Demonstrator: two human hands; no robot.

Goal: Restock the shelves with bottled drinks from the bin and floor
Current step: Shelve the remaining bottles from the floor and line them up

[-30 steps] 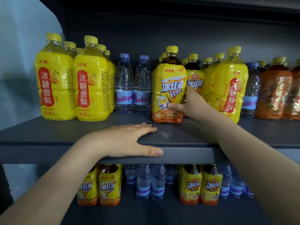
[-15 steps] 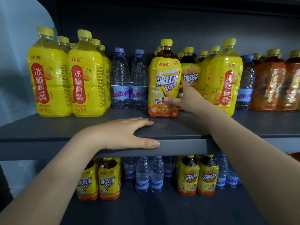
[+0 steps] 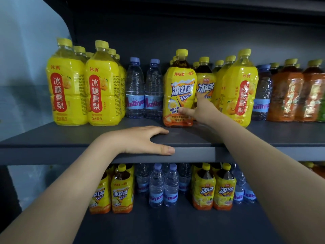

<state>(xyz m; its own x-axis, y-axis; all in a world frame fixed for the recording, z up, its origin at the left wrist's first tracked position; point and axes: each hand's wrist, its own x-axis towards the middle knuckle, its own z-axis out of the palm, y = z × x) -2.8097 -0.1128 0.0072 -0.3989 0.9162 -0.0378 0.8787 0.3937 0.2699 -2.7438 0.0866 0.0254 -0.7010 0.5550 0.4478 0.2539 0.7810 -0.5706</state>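
Bottled drinks (image 3: pixel 163 189) line two dark shelves. Nearest, the left hand (image 3: pixel 140 140) lies flat on the front edge of the upper shelf (image 3: pixel 61 138), fingers straight, thumb along the lip. Beyond it, the right hand (image 3: pixel 202 111) grips an upright iced-tea bottle (image 3: pixel 179 88) low down, thumb across its label; the bottle stands near the shelf front. Water bottles (image 3: pixel 144 92) stand just left of it, yellow pear-drink bottles (image 3: pixel 84 92) further left.

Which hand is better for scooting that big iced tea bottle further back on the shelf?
The right hand: it grips the iced tea bottle low on its side. The left hand rests flat on the front edge of the shelf, not touching any bottle.
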